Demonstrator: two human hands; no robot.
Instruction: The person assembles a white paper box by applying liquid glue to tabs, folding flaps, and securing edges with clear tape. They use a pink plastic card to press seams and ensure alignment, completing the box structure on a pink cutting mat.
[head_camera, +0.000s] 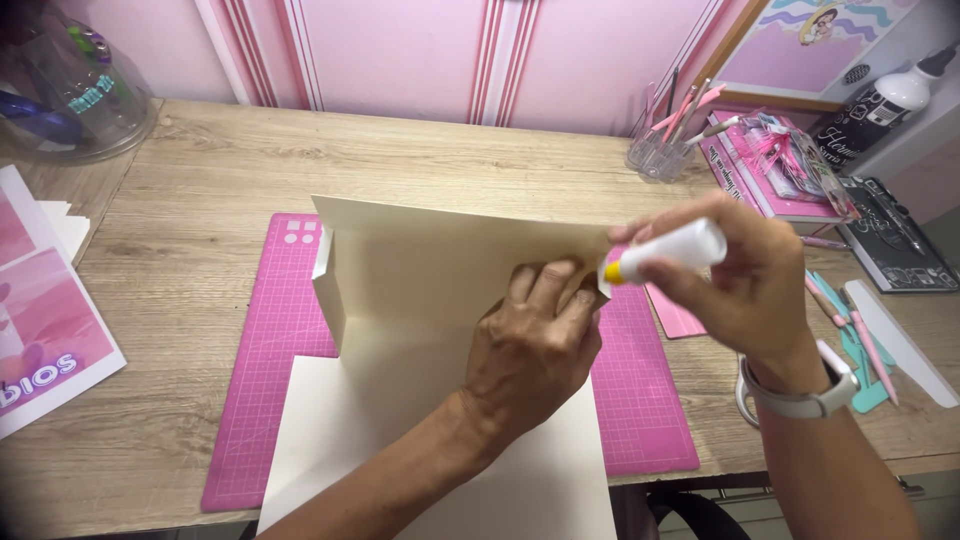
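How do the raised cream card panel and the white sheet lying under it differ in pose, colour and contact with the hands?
The cream card panel stands folded upright; the white sheet lies flat. The panel is cream and the sheet whiter. The left hand presses the panel's right edge while the right hand points a glue bottle at it; neither hand clearly touches the sheet. Both sit over the pink cutting mat.

Matte cream cardstock (430, 270), grainy wood-look desk (420, 160), pink rubbery gridded cutting mat (260, 380), smooth white plastic glue bottle (680, 248).
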